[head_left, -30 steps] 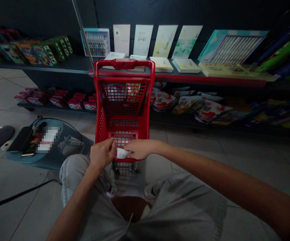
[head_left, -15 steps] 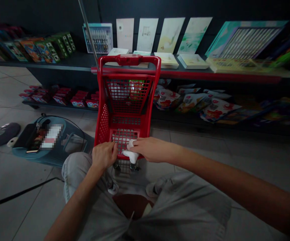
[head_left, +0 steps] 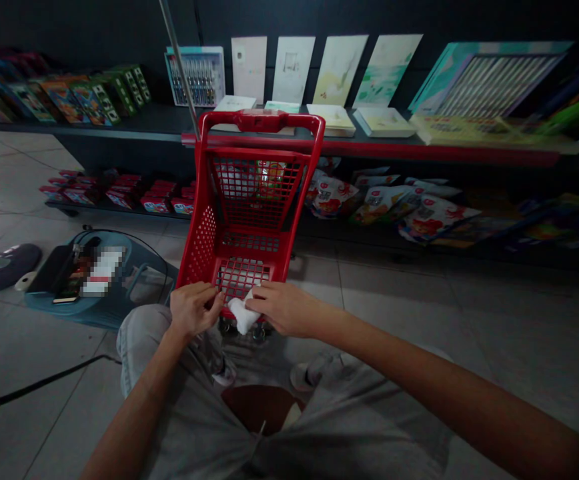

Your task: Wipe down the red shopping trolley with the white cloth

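Observation:
A small red shopping cart (head_left: 257,240) with mesh panels stands between my legs and the shelves, its handle at the far end. My left hand (head_left: 194,310) is closed over the cart's near left rim. In my right hand (head_left: 289,308) is a crumpled white cloth (head_left: 243,315), pressed against the near edge of the cart on the right. Part of the cloth hangs over that edge; my fingers cover the rest.
Behind the cart, a dark shelf (head_left: 139,123) holds boxes, cards and pen sets. Snack bags (head_left: 332,197) and red packs (head_left: 119,190) fill the lower shelf. At left, a blue stool (head_left: 104,313) carries a phone-like item and other small things. A thin metal pole (head_left: 182,70) rises behind the cart.
The near end of the cart has swung left and slightly toward me. Both hands have shifted left with it, and the cloth has moved left along the near edge.

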